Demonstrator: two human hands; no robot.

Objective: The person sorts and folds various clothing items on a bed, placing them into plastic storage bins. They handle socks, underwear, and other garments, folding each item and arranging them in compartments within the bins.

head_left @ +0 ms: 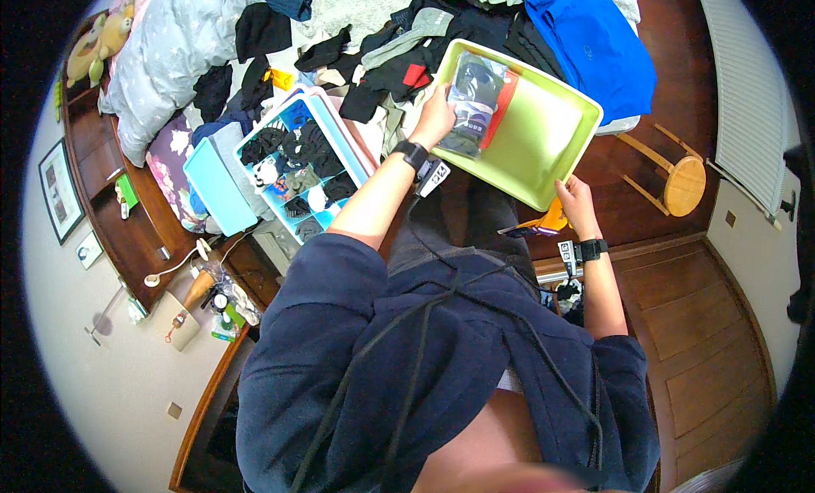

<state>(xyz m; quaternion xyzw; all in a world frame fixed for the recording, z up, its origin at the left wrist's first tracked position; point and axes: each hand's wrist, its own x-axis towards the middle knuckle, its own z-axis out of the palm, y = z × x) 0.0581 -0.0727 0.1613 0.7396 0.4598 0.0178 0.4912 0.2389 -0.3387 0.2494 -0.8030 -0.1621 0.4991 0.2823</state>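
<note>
A light green shallow tray (543, 141) is held tilted in front of me, over my legs and the edge of the bed. My left hand (435, 118) is closed on its left rim, the fingertips against a clear packet of dark socks (469, 111) lying in the tray. Beneath that packet shows a red-orange card (499, 111). My right hand (580, 206) pinches the near right corner of the tray. An orange and dark packet (550, 220) hangs just under that corner; whether my right fingers also hold it is hidden.
Left of the tray stands a blue divided box (318, 166) of rolled socks, beside a light blue lid (219, 186). Dark clothes (390, 60) and a bright blue garment (594, 43) cover the bed. A round wooden stool (684, 187) and a radiator (751, 94) are at right.
</note>
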